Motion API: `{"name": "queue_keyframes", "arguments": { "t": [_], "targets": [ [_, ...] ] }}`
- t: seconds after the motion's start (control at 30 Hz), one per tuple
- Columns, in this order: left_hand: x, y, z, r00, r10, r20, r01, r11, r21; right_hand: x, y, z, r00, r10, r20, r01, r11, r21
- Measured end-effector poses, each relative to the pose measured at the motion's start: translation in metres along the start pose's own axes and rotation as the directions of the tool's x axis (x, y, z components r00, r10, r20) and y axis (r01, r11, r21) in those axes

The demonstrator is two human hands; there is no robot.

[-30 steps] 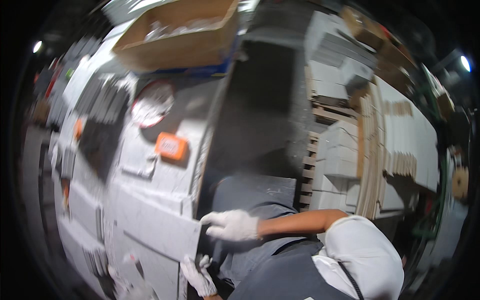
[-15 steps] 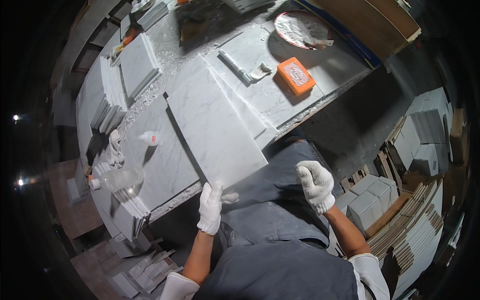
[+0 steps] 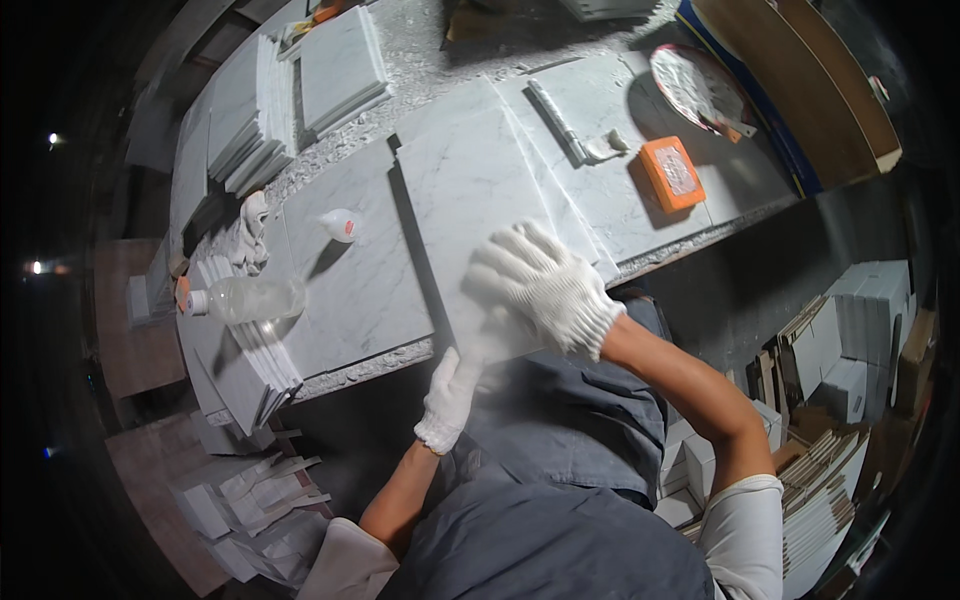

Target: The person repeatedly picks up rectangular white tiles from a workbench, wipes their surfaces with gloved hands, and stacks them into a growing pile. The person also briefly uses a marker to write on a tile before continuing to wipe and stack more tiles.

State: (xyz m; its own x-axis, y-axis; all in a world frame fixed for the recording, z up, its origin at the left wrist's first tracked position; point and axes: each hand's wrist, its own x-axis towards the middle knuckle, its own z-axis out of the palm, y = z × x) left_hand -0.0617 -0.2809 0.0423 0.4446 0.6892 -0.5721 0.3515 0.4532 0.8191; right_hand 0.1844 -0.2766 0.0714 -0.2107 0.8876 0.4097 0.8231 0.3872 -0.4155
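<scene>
A grey-veined white marble tile (image 3: 465,170) lies across the work table, its near end overhanging the front edge, with another tile (image 3: 562,190) partly under its right side. My left hand (image 3: 446,402), in a white knitted glove, grips the tile's near left corner; some of its fingers are hidden. On the tile's near part rests my right hand (image 3: 545,285), gloved too, palm down with fingers spread. Its fingertips are slightly blurred. A small white bottle (image 3: 341,225) lies left of the tile. To the right are an orange box (image 3: 672,175) and a whitish tube (image 3: 558,120).
A red-rimmed dish of white paste (image 3: 697,85) sits by a long cardboard box (image 3: 800,80) at the far right. Tile stacks (image 3: 345,70), a rag (image 3: 250,232) and a clear bottle (image 3: 255,300) are on the left. White boxes (image 3: 865,300) stand at floor level, right.
My right hand has swung left from above my lap onto the tile, its curled fingers now spread. The left hand stays at the tile's near corner. The whole view has shifted.
</scene>
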Motion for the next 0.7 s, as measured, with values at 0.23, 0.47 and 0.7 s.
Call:
{"name": "queue_keyframes", "arguments": {
  "t": [0.23,0.47,0.7],
  "targets": [
    [0.001,-0.007,-0.001,0.999,0.042,-0.022,-0.043,0.996,-0.074,0.088,0.032,0.048,0.996,0.075,0.048,-0.07,0.993,-0.091],
    [-0.001,-0.005,-0.004,0.992,0.106,-0.062,-0.091,0.973,0.211,0.15,0.064,0.071,0.982,0.185,0.026,-0.176,0.963,-0.204],
    [0.0,-0.007,-0.004,0.992,0.119,-0.039,-0.106,0.963,0.248,0.163,0.074,0.076,0.979,0.196,0.048,-0.183,0.963,-0.2]
  ]
}}
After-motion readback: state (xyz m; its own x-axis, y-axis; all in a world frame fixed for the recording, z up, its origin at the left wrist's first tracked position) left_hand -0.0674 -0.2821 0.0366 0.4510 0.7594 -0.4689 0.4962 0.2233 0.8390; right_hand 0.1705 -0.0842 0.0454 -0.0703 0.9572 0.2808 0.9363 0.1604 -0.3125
